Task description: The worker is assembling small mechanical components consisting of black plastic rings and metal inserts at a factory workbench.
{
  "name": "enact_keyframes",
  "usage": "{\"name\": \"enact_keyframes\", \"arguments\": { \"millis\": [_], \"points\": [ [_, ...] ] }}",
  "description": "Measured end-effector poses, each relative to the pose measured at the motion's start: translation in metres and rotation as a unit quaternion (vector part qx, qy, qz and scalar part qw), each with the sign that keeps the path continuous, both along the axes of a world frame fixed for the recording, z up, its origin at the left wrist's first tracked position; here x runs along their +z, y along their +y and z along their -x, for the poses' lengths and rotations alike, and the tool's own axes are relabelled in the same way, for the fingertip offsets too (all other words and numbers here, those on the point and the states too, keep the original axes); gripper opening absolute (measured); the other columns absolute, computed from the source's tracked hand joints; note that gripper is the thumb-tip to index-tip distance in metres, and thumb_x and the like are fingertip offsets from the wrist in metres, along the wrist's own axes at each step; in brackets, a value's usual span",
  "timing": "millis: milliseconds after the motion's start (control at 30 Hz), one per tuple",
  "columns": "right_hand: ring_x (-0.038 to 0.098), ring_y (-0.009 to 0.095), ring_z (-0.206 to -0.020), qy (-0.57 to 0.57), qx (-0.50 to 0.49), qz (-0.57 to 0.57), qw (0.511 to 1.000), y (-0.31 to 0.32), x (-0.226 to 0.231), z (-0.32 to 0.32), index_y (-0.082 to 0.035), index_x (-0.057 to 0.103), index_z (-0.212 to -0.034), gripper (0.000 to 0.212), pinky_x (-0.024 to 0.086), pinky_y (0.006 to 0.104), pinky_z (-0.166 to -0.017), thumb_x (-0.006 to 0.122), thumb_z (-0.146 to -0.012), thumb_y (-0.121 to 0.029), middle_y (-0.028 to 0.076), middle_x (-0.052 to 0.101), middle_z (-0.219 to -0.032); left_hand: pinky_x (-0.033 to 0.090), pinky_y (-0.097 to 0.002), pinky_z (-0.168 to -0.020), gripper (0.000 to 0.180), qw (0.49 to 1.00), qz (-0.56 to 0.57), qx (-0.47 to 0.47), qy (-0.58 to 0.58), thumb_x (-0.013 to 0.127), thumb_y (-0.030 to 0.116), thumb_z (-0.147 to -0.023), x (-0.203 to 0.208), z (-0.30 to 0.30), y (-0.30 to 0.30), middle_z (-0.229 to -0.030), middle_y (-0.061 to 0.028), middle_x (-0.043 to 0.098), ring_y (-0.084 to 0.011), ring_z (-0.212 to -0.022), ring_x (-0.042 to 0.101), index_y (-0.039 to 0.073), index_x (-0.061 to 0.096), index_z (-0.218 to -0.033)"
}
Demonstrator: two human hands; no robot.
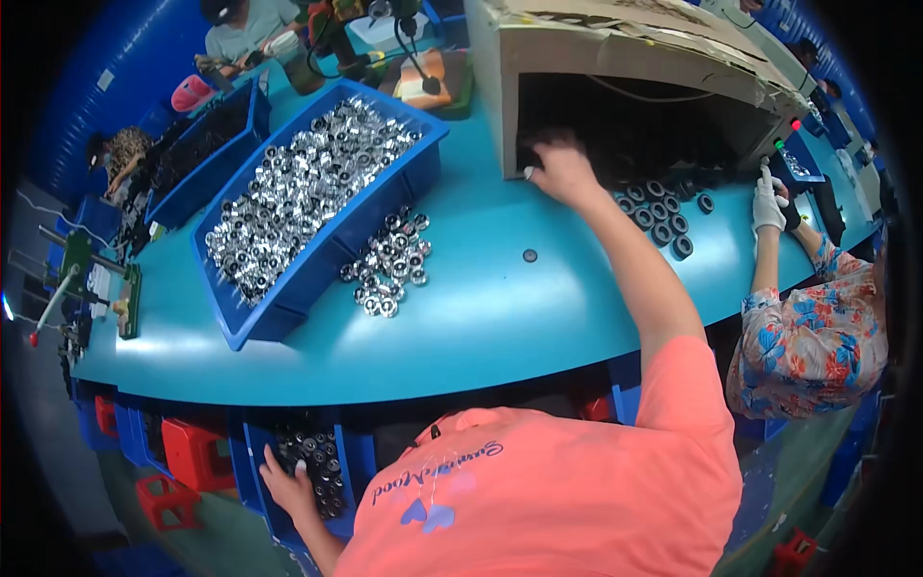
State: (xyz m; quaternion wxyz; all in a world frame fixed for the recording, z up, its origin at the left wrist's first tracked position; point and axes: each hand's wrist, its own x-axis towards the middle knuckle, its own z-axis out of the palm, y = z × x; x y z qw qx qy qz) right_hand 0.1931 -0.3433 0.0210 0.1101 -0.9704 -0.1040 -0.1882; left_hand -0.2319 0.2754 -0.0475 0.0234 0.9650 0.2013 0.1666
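Black rings [663,216] lie on the far right of the blue worktop [500,317], spilling from a cardboard box [615,58]. The right hand [562,173] reaches into its opening, grip unclear. The left hand [288,486] rests, fingers spread, on a near-left blue bin [252,462] of dark parts below the worktop

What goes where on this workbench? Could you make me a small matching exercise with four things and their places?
Things:
1. right hand
2. left hand
3. loose heap of silver metal parts
4. single black ring

Places:
A. on the blue table beside the big blue bin
B. alone on the table, near the middle
C. at the cardboard box opening
D. on the low bin of dark parts

Pairs: 1-C, 2-D, 3-A, 4-B
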Motion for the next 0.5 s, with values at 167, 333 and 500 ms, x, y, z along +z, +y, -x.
{"name": "enact_keyframes", "arguments": {
  "millis": [167,333,500],
  "points": [
    [0.041,0.033,-0.135,0.065,-0.078,0.1,0.99,-0.002,0.021,-0.035,-0.02,0.065,-0.128,0.047,0.038,0.0551,-0.107,0.071,-0.081,-0.022,0.007,0.05,-0.143,0.046,-0.0388,-0.069,0.063,0.987,0.121,-0.03,-0.102,0.065,-0.001,-0.082,0.03,-0.039,-0.04,-0.098,-0.0124,0.051,-0.0286,-0.075,0.052,0.007,0.052,-0.144],
    [0.054,0.037,-0.125,-0.017,-0.09,0.037,0.995,-0.031,0.002,-0.106,-0.017,0.067,-0.122,0.034,0.046,0.0508,-0.102,0.058,-0.089,-0.019,0.014,0.061,-0.13,0.042,-0.0342,-0.057,0.044,0.955,0.141,-0.207,-0.158,0.063,-0.001,-0.089,0.05,-0.124,-0.118,-0.089,-0.0118,0.057,-0.0227,-0.065,0.049,-0.002,0.059,-0.132],
    [0.056,0.041,-0.126,-0.036,0.034,-0.088,0.995,-0.019,-0.028,-0.173,-0.004,0.063,-0.124,0.034,0.044,0.0497,-0.107,0.052,-0.094,-0.015,0.024,0.06,-0.134,0.038,-0.0321,-0.055,0.035,0.921,0.204,-0.291,-0.161,0.067,0.004,-0.088,0.024,-0.17,-0.187,-0.084,-0.0085,0.059,-0.0195,-0.062,0.047,-0.003,0.064,-0.122]
  ]
}}
